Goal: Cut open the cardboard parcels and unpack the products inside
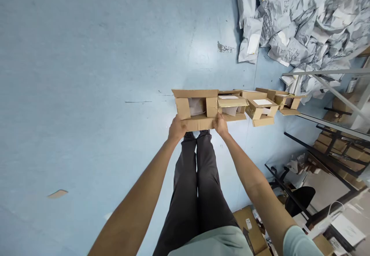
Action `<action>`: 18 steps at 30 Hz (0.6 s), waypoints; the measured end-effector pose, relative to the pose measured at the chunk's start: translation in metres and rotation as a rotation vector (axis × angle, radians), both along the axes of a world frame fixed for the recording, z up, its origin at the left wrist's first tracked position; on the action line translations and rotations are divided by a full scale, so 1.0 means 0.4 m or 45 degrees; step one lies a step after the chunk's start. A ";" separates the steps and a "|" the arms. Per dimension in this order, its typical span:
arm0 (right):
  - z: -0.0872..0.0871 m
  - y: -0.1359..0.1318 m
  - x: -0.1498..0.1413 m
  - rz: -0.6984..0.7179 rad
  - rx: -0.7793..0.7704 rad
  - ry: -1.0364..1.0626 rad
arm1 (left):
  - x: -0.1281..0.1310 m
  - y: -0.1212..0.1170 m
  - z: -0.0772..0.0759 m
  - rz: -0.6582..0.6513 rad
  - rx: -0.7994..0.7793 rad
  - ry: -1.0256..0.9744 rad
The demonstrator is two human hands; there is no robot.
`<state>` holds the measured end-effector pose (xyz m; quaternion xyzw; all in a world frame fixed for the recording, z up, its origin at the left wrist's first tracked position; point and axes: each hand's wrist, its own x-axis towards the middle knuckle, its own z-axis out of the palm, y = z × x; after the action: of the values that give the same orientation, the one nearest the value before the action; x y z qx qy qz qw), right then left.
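Observation:
An open cardboard box is in front of my feet, its flaps folded outward. Pale wrapping of some kind shows through its opening. My left hand grips the near left corner of this box, fingers partly hidden by the cardboard. At the near right corner, my right hand is closed on the same box, close to a second open box that stands right beside it. Farther right in the row are a third box with a white label and a fourth open box.
Grey plastic mailing bags lie heaped at the upper right. A metal frame and shelving with cartons stand at the right. A large carton sits by my right side. One cardboard scrap lies on the blue floor.

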<state>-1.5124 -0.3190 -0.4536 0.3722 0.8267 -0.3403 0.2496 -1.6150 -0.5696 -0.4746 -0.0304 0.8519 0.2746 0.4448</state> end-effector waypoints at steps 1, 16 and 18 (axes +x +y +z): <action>-0.007 -0.010 0.002 -0.026 0.003 -0.019 | -0.005 0.005 -0.003 0.013 -0.017 -0.040; 0.433 -0.080 0.060 -0.368 0.148 0.258 | -0.015 -0.038 0.484 -0.004 0.127 0.042; 0.551 -0.109 0.082 -0.425 0.157 0.337 | -0.023 -0.043 0.607 -0.085 0.196 0.086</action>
<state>-1.4795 -0.3627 -0.2332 0.4704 0.7984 -0.3717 0.0560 -1.6242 -0.5867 -0.2318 0.0416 0.8433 0.3252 0.4259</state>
